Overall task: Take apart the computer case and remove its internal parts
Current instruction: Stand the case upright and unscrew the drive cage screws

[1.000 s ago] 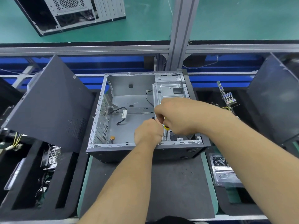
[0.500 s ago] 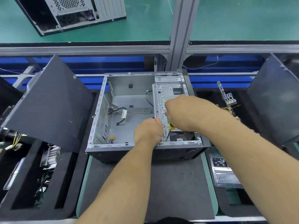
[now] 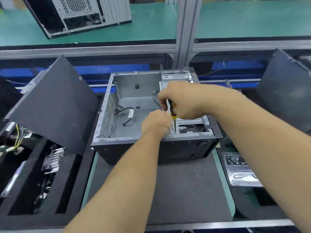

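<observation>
An open grey computer case (image 3: 134,145) lies on its side on a dark mat, its inside nearly bare except for a loose black cable (image 3: 125,113). My right hand (image 3: 183,100) grips a black and yellow screwdriver (image 3: 172,111) upright, its tip down on the silver drive bracket (image 3: 190,122) at the case's near right corner. My left hand (image 3: 155,124) sits curled against the bracket just left of the screwdriver shaft; what its fingers hold is hidden.
A dark side panel (image 3: 53,105) leans at the left over a black foam tray (image 3: 33,179) with removed parts. Another panel (image 3: 286,91) leans at the right. A bag of screws (image 3: 239,170) lies right of the mat. A second case (image 3: 75,14) stands on the green bench behind.
My right hand has risen and drawn back along the screwdriver, so the handle and shaft now show. My left hand has stayed by the bracket.
</observation>
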